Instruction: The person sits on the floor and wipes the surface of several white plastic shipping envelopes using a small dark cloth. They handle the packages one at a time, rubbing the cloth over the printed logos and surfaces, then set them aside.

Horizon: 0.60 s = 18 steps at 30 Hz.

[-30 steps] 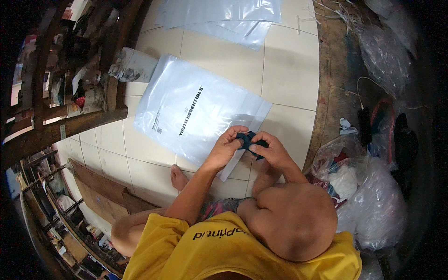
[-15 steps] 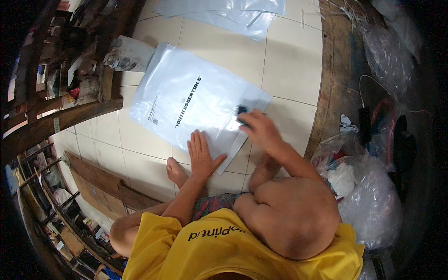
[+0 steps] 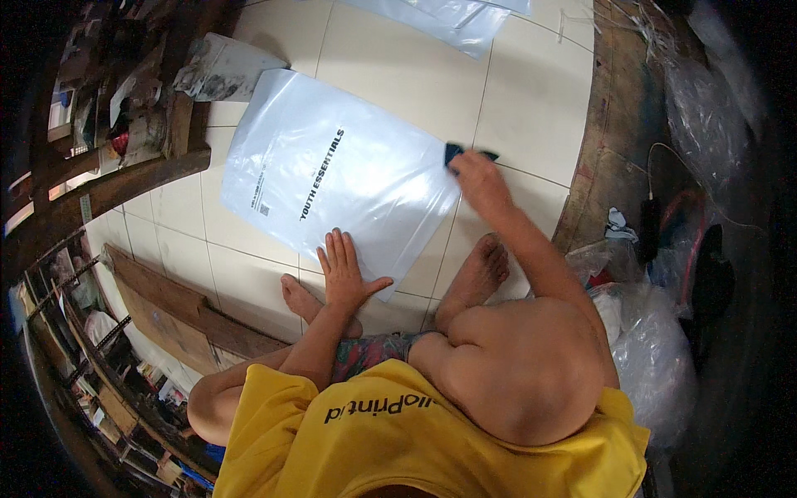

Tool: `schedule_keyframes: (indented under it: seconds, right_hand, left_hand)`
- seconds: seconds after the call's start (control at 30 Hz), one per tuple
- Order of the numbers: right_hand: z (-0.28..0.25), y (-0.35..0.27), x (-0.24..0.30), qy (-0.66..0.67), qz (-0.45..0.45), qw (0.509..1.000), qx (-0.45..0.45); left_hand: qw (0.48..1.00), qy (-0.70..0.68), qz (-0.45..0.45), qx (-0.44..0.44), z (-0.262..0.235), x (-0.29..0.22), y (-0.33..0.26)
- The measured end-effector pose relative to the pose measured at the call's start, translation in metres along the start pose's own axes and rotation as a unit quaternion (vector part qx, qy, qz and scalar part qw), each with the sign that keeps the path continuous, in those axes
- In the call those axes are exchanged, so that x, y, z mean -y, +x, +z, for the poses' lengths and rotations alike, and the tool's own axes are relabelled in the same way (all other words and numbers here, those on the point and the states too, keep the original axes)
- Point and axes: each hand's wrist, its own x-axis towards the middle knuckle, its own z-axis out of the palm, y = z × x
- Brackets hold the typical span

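Observation:
A large translucent white plastic bag (image 3: 332, 170) with black print lies flat on the tiled floor in front of me. My left hand (image 3: 344, 274) rests flat on the bag's near edge, fingers stretched out, holding nothing. My right hand (image 3: 480, 181) reaches to the bag's far right corner and grips a small dark blue object (image 3: 458, 153) there; most of that object is hidden by my fingers. My bare feet (image 3: 481, 266) lie just below the bag, and my bent knee (image 3: 515, 373) fills the lower middle.
Another clear plastic bag (image 3: 448, 21) lies at the top. A crumpled grey packet (image 3: 220, 70) sits by a wooden frame (image 3: 124, 178) on the left. Wooden boards (image 3: 174, 307) lie at lower left. Plastic-wrapped bundles (image 3: 656, 357) and cables (image 3: 664, 216) crowd the right.
Both hands held the dark object together above the bag's near edge. My left hand then dropped flat onto the bag, and my right hand carried the object out to the bag's far right corner.

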Motion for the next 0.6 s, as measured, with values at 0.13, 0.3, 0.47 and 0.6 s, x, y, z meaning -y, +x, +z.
schedule_keyframes:
  seconds: [0.13,0.3,0.47,0.6]
  right_hand:
    - [-0.023,0.015,-0.002,0.053,0.067,0.996,-0.010]
    - [0.015,-0.021,0.068,0.164,-0.078,0.983,0.022]
    - [0.062,-0.057,0.143,0.236,-0.130,0.911,0.312]
    - [0.067,-0.049,0.129,0.162,-0.163,0.934,0.274]
  left_hand:
    - [1.000,-0.001,-0.003,0.019,-0.010,-0.002,0.000]
    - [0.998,0.000,0.036,-0.057,-0.005,0.007,-0.007]
    - [1.000,0.000,0.011,-0.013,-0.004,0.012,-0.012]
    - [1.000,0.002,0.008,-0.008,-0.001,0.015,-0.014]
